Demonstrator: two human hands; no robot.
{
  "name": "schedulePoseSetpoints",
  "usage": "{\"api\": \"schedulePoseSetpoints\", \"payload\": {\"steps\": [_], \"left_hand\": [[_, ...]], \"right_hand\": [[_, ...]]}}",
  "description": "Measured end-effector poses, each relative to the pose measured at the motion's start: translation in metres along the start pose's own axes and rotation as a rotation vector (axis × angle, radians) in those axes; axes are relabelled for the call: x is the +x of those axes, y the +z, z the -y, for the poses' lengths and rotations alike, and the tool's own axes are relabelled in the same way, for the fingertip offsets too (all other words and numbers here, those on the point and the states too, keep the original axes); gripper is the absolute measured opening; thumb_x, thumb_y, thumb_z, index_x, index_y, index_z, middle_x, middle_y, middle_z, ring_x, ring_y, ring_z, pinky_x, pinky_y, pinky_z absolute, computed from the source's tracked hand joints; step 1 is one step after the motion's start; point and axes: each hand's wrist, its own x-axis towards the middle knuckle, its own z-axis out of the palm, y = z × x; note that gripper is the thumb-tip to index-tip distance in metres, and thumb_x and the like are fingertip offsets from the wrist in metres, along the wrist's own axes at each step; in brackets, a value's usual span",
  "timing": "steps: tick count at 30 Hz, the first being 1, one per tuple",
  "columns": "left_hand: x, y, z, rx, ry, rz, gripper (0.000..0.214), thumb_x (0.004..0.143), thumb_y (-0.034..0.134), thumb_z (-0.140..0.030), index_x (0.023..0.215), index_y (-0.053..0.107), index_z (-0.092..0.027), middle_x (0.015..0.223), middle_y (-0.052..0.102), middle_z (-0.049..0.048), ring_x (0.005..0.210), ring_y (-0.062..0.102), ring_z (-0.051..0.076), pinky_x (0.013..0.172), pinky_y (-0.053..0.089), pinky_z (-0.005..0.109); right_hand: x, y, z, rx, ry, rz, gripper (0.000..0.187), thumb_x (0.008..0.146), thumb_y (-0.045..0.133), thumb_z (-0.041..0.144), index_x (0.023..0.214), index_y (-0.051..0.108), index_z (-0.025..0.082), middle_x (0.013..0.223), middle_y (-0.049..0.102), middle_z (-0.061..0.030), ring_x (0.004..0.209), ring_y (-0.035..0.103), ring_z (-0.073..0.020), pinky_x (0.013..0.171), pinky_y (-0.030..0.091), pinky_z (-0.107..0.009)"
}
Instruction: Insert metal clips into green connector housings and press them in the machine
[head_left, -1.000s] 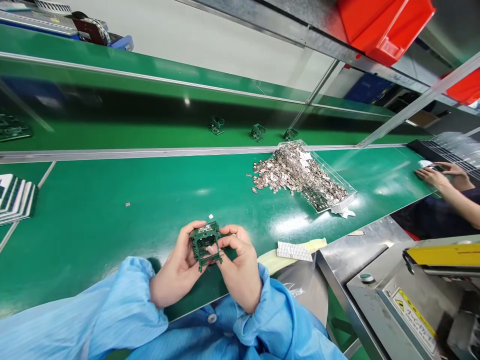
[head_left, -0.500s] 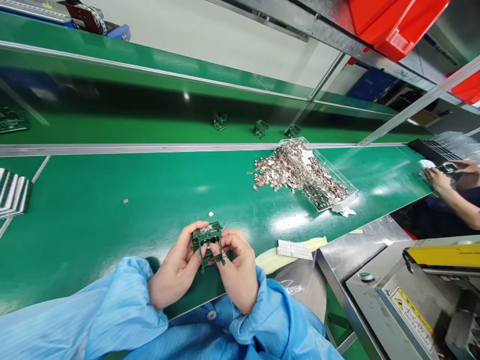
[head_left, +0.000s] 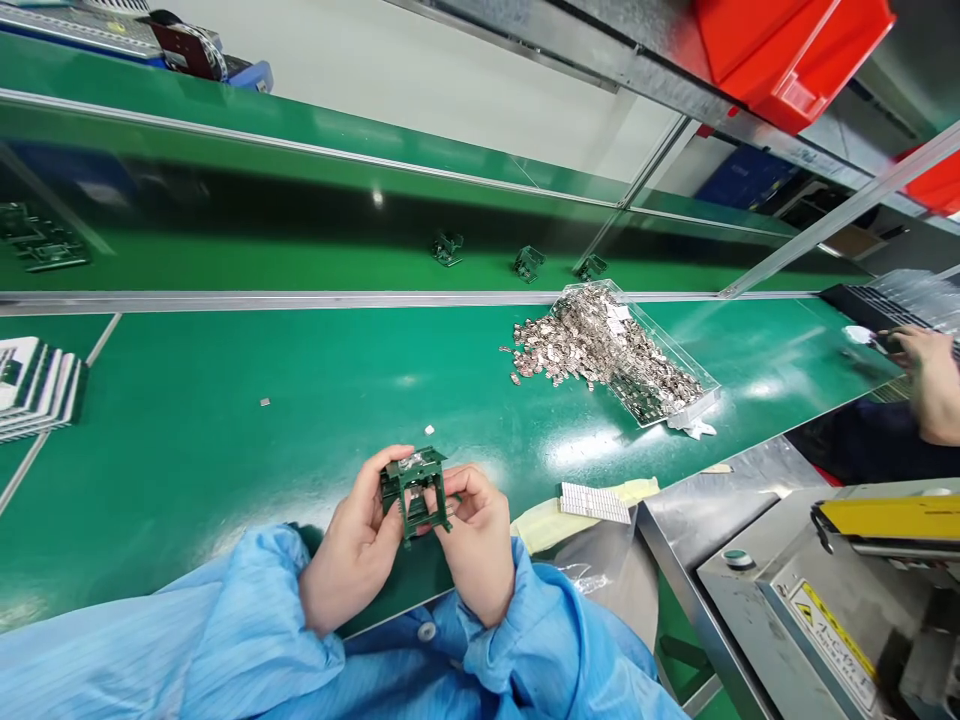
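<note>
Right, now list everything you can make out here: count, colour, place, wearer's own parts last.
bench: 1, green, centre
frame: 1, green, held low centre
small assemblies: 3, dark green, beyond bench
boards: uncountable, green, far left
clear tray: 1, transparent, right of centre
metal pieces: uncountable, silvery, in and around tray
loose bits: 2, pale, left of tray
stack: 1, white-and-dark, left edge
yellow strip: 1, yellow, lower right of centre
gridded block: 1, white, on strip
red bins: 2, red, upper right
machine: 1, grey and yellow, lower right
co-worker's hand: 1, bare, right edge
sleeves: 2, blue, bottom
left hand: 1, bare, on frame's left
right hand: 1, bare, on frame's right
</note>
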Motion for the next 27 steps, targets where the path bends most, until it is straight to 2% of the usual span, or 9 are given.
{"api": "schedulePoseSetpoints", "payload": {"steps": [5, 8, 10, 13, 15, 18, 22, 25, 27], "left_hand": [[-0.004, -0.004, -0.006, 0.0, 0.015, -0.043, 0.037, 0.093, 0.045, -0.036, 0.129, 0.038, -0.028, 0.109, 0.058, 0.0056, 0.082, 0.061, 0.016, 0.068, 0.054, 0.026], [-0.009, -0.021, -0.01, -0.054, -0.003, -0.062, 0.039, 0.092, 0.048, -0.04, 0.127, 0.039, -0.026, 0.107, 0.057, 0.0072, 0.086, 0.063, 0.019, 0.066, 0.057, 0.027], [-0.009, -0.045, -0.01, -0.097, -0.011, -0.113, 0.043, 0.089, 0.052, -0.042, 0.126, 0.038, -0.025, 0.108, 0.056, 0.008, 0.086, 0.065, 0.02, 0.065, 0.059, 0.029], [-0.002, -0.099, -0.009, -0.162, 0.052, -0.338, 0.05, 0.084, 0.061, -0.041, 0.125, 0.035, -0.027, 0.114, 0.054, 0.0074, 0.081, 0.069, 0.019, 0.065, 0.06, 0.03], [0.006, -0.135, -0.009, -0.214, 0.105, -0.499, 0.051, 0.08, 0.067, -0.037, 0.12, 0.036, -0.027, 0.115, 0.055, 0.0054, 0.08, 0.071, 0.019, 0.067, 0.06, 0.029], [0.019, -0.169, -0.01, -0.329, 0.122, -0.616, 0.044, 0.076, 0.069, -0.029, 0.11, 0.041, -0.025, 0.108, 0.059, 0.0017, 0.081, 0.071, 0.017, 0.071, 0.059, 0.027], [0.025, -0.175, -0.014, -0.405, 0.113, -0.624, 0.041, 0.075, 0.068, -0.025, 0.106, 0.042, -0.025, 0.1, 0.062, -0.0001, 0.078, 0.07, 0.016, 0.07, 0.058, 0.027], [0.023, -0.171, -0.015, -0.401, 0.102, -0.619, 0.04, 0.076, 0.067, -0.026, 0.107, 0.042, -0.024, 0.098, 0.062, 0.0001, 0.072, 0.07, 0.014, 0.069, 0.058, 0.029], [0.021, -0.169, -0.014, -0.393, 0.091, -0.613, 0.041, 0.076, 0.066, -0.027, 0.109, 0.042, -0.024, 0.098, 0.062, 0.0005, 0.072, 0.069, 0.014, 0.07, 0.058, 0.03]], "right_hand": [[0.0, 0.008, -0.003, -0.054, -0.02, 0.038, 0.027, 0.07, 0.072, 0.04, 0.067, 0.053, 0.02, 0.084, 0.055, -0.0021, 0.058, 0.058, -0.0131, 0.045, 0.053, -0.025], [0.005, 0.016, -0.004, -0.083, -0.022, 0.138, 0.024, 0.073, 0.07, 0.039, 0.068, 0.054, 0.02, 0.08, 0.056, -0.001, 0.057, 0.058, -0.013, 0.048, 0.052, -0.025], [0.015, 0.024, -0.001, -0.212, -0.06, 0.244, 0.017, 0.078, 0.064, 0.034, 0.072, 0.058, 0.02, 0.076, 0.057, -0.0006, 0.061, 0.059, -0.0143, 0.052, 0.051, -0.025], [0.039, 0.049, 0.009, -0.573, -0.272, 0.393, 0.013, 0.085, 0.056, 0.022, 0.079, 0.066, 0.019, 0.075, 0.062, -0.0019, 0.069, 0.06, -0.0156, 0.063, 0.049, -0.027], [0.059, 0.075, 0.015, -0.841, -0.412, 0.478, 0.015, 0.086, 0.056, 0.014, 0.085, 0.07, 0.019, 0.081, 0.066, -0.0033, 0.074, 0.062, -0.0166, 0.07, 0.048, -0.028], [0.088, 0.122, 0.012, -1.16, -0.441, 0.537, 0.016, 0.084, 0.063, 0.011, 0.095, 0.072, 0.019, 0.091, 0.069, -0.0065, 0.085, 0.064, -0.0198, 0.077, 0.047, -0.029], [0.117, 0.173, -0.009, -1.29, -0.383, 0.488, 0.014, 0.084, 0.067, 0.018, 0.097, 0.071, 0.019, 0.095, 0.068, -0.0086, 0.089, 0.065, -0.0222, 0.076, 0.047, -0.03], [0.128, 0.19, -0.021, -1.337, -0.354, 0.467, 0.005, 0.083, 0.068, 0.017, 0.086, 0.072, 0.019, 0.093, 0.068, -0.0084, 0.087, 0.065, -0.0225, 0.073, 0.047, -0.03], [0.128, 0.194, -0.024, -1.356, -0.333, 0.477, 0.007, 0.082, 0.068, 0.015, 0.076, 0.07, 0.018, 0.089, 0.068, -0.0089, 0.085, 0.065, -0.0234, 0.071, 0.047, -0.031]]}}
